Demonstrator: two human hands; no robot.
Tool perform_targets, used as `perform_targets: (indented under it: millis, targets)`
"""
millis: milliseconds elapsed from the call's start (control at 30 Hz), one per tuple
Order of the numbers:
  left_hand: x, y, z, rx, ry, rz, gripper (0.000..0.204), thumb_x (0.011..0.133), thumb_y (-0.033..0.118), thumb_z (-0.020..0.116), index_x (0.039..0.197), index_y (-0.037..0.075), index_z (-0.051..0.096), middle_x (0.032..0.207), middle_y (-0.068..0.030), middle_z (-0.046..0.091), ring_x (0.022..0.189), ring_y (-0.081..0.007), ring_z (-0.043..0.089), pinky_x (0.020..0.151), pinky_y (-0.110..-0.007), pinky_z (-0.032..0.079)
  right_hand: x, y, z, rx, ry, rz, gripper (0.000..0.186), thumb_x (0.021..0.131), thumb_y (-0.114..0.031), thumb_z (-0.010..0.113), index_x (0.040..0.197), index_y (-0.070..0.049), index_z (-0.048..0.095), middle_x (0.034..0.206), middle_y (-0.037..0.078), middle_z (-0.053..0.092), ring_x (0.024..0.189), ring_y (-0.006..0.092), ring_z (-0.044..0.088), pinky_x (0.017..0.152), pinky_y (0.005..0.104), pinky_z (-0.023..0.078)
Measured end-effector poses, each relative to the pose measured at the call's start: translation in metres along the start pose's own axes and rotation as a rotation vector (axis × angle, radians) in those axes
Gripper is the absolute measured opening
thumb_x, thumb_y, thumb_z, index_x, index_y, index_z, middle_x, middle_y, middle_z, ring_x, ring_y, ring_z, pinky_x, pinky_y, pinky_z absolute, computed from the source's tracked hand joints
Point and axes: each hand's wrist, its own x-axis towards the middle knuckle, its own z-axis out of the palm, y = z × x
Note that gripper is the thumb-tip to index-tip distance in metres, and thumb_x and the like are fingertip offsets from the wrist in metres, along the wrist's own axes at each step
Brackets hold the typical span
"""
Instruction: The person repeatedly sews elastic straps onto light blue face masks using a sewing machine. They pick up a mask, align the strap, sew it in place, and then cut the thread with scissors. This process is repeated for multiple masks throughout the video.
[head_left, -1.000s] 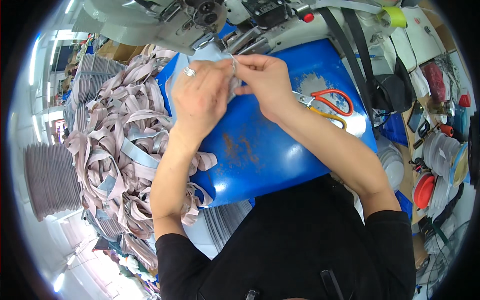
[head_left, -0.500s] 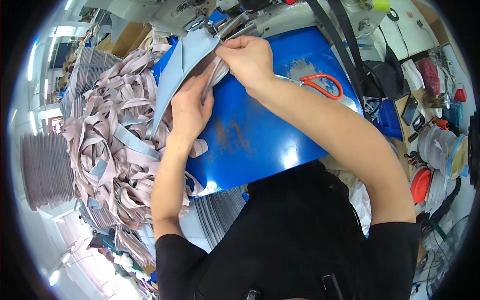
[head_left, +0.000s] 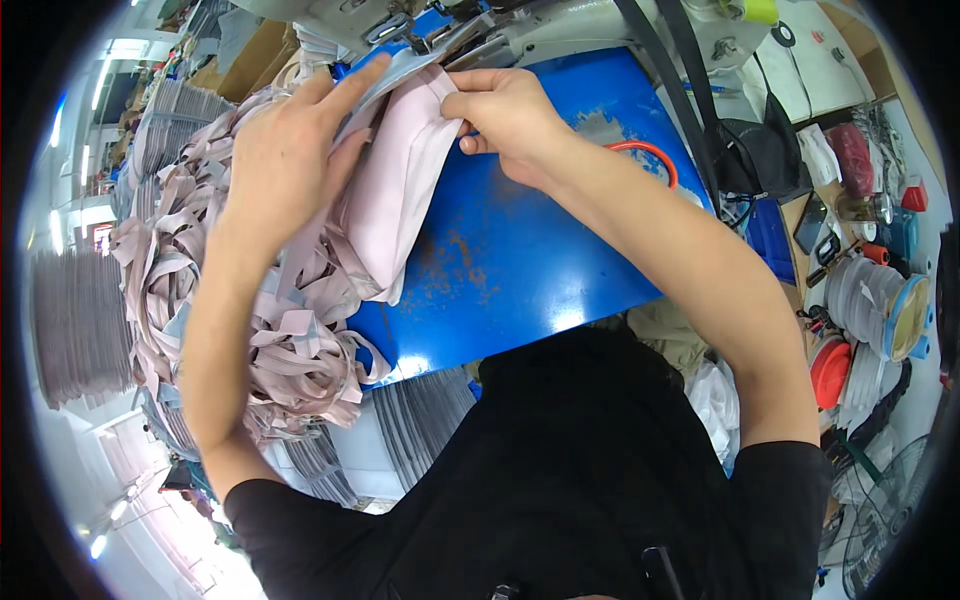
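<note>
A folded pink fabric piece with a light blue side (head_left: 400, 190) slants from the sewing machine (head_left: 545, 38) down over the blue work surface (head_left: 520, 255). At its upper right edge, close to the machine's presser foot, my right hand (head_left: 505, 115) pinches the fabric between thumb and fingers. My left hand (head_left: 285, 150) is over the fabric's left side, fingers stretched toward the machine and thumb apart; it is slightly blurred. Whether its fingertips touch the cloth I cannot tell.
A tangled heap of pink and blue fabric strips (head_left: 300, 350) lies at the left, with stacked grey pieces (head_left: 80, 330) beyond. Red-handled scissors (head_left: 650, 155) lie partly under my right forearm. Black straps (head_left: 695, 90) hang at the right, near a phone (head_left: 815, 220).
My left hand has moved left and up off the fabric's inner fold, and its fingers have spread. The fabric has turned from blue side up to pink side showing. My right hand keeps its pinch.
</note>
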Motion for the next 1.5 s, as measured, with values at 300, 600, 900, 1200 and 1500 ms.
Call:
perform_targets:
  millis: [300, 600, 900, 1200, 1500]
  targets:
    - [0.018, -0.038, 0.000, 0.157, -0.174, 0.290, 0.067, 0.087, 0.000, 0.064, 0.148, 0.026, 0.062, 0.098, -0.0140, 0.064, 0.078, -0.0348, 0.068, 0.073, -0.046, 0.056, -0.007, 0.006, -0.010, -0.011, -0.033, -0.043, 0.033, 0.091, -0.011, 0.074, 0.122, 0.001, 0.075, 0.090, 0.000, 0.069, 0.073, 0.0063, 0.057, 0.058, 0.0234, 0.046]
    - [0.027, -0.015, -0.012, 0.293, -0.231, 0.281, 0.056, 0.087, 0.008, 0.064, 0.143, 0.016, 0.066, 0.095, -0.0125, 0.064, 0.072, -0.0265, 0.070, 0.066, -0.038, 0.057, 0.008, 0.006, -0.003, 0.053, 0.018, -0.058, 0.026, 0.093, -0.009, 0.074, 0.116, 0.003, 0.076, 0.086, 0.002, 0.071, 0.068, 0.0093, 0.062, 0.058, 0.0268, 0.052]
    - [0.025, 0.038, 0.011, 0.290, -0.193, 0.027, 0.051, 0.084, 0.007, 0.065, 0.134, 0.004, 0.067, 0.093, -0.0130, 0.068, 0.070, -0.0291, 0.073, 0.061, -0.038, 0.058, 0.011, 0.017, -0.007, 0.099, -0.001, -0.112, 0.028, 0.095, -0.008, 0.074, 0.120, 0.004, 0.075, 0.093, 0.004, 0.073, 0.076, 0.0101, 0.068, 0.065, 0.0284, 0.057]
    - [0.038, 0.071, 0.034, 0.068, -0.046, -0.135, 0.040, 0.083, 0.008, 0.065, 0.119, -0.008, 0.064, 0.089, -0.0184, 0.071, 0.073, -0.0350, 0.074, 0.062, -0.043, 0.058, -0.001, 0.034, -0.018, 0.051, -0.026, -0.230, 0.037, 0.096, -0.007, 0.074, 0.130, 0.006, 0.070, 0.101, 0.005, 0.074, 0.084, 0.0069, 0.064, 0.072, 0.0214, 0.052]
    - [0.044, 0.088, 0.059, -0.285, 0.059, -0.477, 0.031, 0.087, 0.015, 0.068, 0.112, -0.003, 0.062, 0.100, -0.0221, 0.072, 0.081, -0.0391, 0.073, 0.068, -0.048, 0.057, -0.013, 0.045, -0.039, -0.154, -0.072, -0.373, 0.041, 0.093, -0.005, 0.074, 0.134, 0.000, 0.069, 0.122, 0.011, 0.068, 0.095, 0.0139, 0.066, 0.084, 0.0272, 0.055]
